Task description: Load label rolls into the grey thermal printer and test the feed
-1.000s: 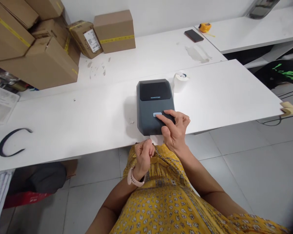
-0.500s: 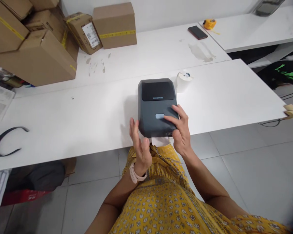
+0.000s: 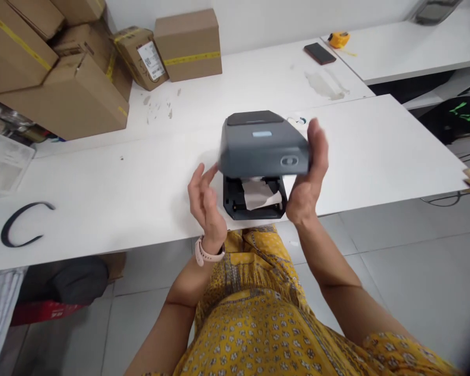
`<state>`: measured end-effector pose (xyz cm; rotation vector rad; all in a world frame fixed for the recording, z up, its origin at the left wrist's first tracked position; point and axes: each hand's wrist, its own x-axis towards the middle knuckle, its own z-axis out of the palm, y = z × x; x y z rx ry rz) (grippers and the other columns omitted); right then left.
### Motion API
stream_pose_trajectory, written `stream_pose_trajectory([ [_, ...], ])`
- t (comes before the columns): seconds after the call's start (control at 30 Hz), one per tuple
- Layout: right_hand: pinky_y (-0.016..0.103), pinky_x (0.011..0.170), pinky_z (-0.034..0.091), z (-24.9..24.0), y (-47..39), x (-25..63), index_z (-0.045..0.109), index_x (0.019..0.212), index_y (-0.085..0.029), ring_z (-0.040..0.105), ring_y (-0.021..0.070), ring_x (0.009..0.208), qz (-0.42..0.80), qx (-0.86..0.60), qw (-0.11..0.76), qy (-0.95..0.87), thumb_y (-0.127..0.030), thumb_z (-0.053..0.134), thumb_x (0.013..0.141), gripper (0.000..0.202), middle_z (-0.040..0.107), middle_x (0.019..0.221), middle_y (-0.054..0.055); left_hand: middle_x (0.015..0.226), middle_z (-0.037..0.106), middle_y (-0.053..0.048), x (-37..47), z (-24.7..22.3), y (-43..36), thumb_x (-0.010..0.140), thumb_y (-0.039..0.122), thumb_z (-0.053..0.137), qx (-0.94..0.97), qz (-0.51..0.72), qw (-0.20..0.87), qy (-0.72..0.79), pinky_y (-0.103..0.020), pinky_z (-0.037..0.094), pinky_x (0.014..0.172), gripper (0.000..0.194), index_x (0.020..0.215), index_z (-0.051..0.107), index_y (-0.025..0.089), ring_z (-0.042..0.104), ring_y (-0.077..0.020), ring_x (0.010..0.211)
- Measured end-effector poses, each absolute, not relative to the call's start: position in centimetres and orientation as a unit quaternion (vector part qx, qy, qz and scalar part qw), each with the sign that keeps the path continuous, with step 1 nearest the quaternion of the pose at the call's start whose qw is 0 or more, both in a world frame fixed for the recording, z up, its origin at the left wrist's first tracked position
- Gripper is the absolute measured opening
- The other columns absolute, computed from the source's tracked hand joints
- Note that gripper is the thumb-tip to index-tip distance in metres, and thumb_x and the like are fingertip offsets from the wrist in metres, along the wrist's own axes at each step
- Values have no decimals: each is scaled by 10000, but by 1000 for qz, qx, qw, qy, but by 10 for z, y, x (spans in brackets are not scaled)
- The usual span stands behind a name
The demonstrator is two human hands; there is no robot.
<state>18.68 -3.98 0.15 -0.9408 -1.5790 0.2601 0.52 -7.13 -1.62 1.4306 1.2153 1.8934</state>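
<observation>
Likely light but stiff, the lid [image 3: 264, 154] suits side holds, my left fingers [image 3: 197, 188] apart, right fingers [image 3: 318, 149] too blurred to tell.

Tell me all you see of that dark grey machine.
The plastic-looking machine sits on the table, near its edge. Its grey lid, with a pale button, is tilted open above a black interior holding white paper. The right hand is against the lid's side; the left hand by the other, contact unclear.
</observation>
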Motion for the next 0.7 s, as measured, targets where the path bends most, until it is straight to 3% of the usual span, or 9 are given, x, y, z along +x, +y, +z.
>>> stream_pose_trajectory([
  [0.1, 554, 1330, 272, 36, 10, 182, 135, 1622, -483, 159, 336, 1660, 21, -337, 644, -687, -789, 224, 962, 732, 214, 1730, -65, 1366, 707, -98, -3, -17, -44, 1026, 481, 552, 518, 658, 247, 487, -437, 489, 1150, 403, 1358, 595, 256, 651, -255, 1332],
  [0.2, 539, 1353, 200, 63, 52, 177, 16, 1643, -440, 96, 294, 1675, -5, -386, 618, -685, -791, 147, 962, 777, 177, 1746, -30, 1390, 687, -105, -7, -25, -25, 979, 420, 622, 526, 603, 284, 528, -408, 527, 1078, 355, 1295, 614, 258, 639, -255, 1332],
  [0.33, 484, 1380, 118, 80, 80, 178, 4, 1656, -439, 108, 230, 1674, -24, -439, 584, -682, -735, 184, 989, 751, 192, 1757, -32, 1427, 658, -121, -6, -29, -18, 937, 360, 653, 544, 544, 323, 551, -417, 541, 1037, 414, 1329, 580, 250, 632, -264, 1323],
  [0.53, 588, 1351, 170, 79, 87, 201, -90, 1666, -449, -69, 241, 1681, -41, -441, 489, -751, -733, 363, 954, 890, 164, 1776, -92, 1447, 645, -130, -6, -20, -14, 860, 321, 734, 585, 478, 316, 574, -465, 514, 1093, 569, 1388, 541, 234, 629, -279, 1295],
  [0.63, 652, 1297, 219, 80, 85, 209, 10, 1679, -426, 36, 296, 1677, -75, -452, 469, -756, -685, 385, 974, 840, 277, 1748, -10, 1408, 671, -122, -6, -17, -10, 836, 259, 728, 584, 457, 312, 593, -463, 543, 1059, 585, 1392, 545, 230, 684, -265, 1186],
  [0.7, 670, 1263, 233, 82, 79, 210, 178, 1665, -403, 147, 342, 1651, -92, -459, 475, -745, -622, 398, 996, 737, 384, 1697, 50, 1386, 687, -112, -6, -15, -8, 828, 240, 720, 578, 455, 309, 603, -450, 568, 1020, 583, 1386, 552, 239, 712, -248, 1113],
])
